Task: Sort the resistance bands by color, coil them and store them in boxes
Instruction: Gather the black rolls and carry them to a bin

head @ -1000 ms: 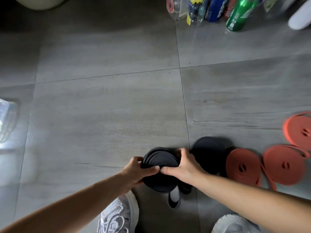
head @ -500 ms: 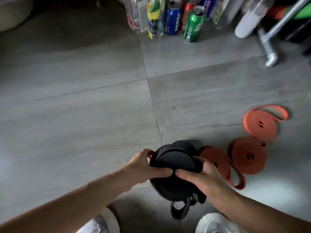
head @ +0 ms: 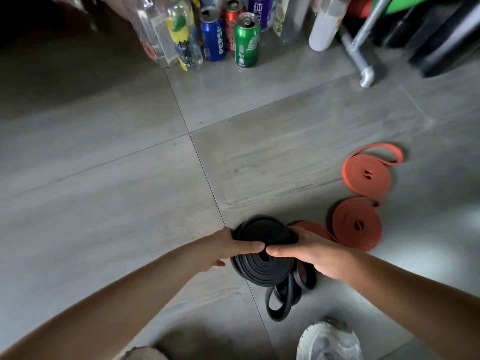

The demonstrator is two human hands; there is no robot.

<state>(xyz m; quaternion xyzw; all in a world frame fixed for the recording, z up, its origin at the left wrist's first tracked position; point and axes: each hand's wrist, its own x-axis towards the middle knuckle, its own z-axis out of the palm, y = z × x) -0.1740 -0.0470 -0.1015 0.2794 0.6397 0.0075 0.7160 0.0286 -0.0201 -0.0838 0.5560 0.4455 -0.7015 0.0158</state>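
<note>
Against 0.5 s ago: both hands still hold the black band coil (head: 257,267). The thumbs have closed in and now nearly meet tip to tip over its centre. More loose tail (head: 279,304) hangs below.

Left hand (head: 228,249) grips the coil's 9 o'clock edge and the right hand (head: 309,252) its 3 o'clock edge, fingers curled behind. The coil is held above the grey tiled floor (head: 104,190), at 6 o'clock in view.

Surroundings: three orange band coils lie on the floor at 2 to 3 o'clock of it. The far one (head: 366,175) trails a loop, the middle one (head: 355,226) lies flat, and the near one (head: 311,228) is half hidden by the right hand. A green can (head: 246,40), Pepsi can (head: 213,38) and clear bottles (head: 179,35) stand at 12 o'clock. A white shoe (head: 328,341) is at 5 o'clock.

The coil is matte black, with concentric wraps visible on its lower half.
</note>
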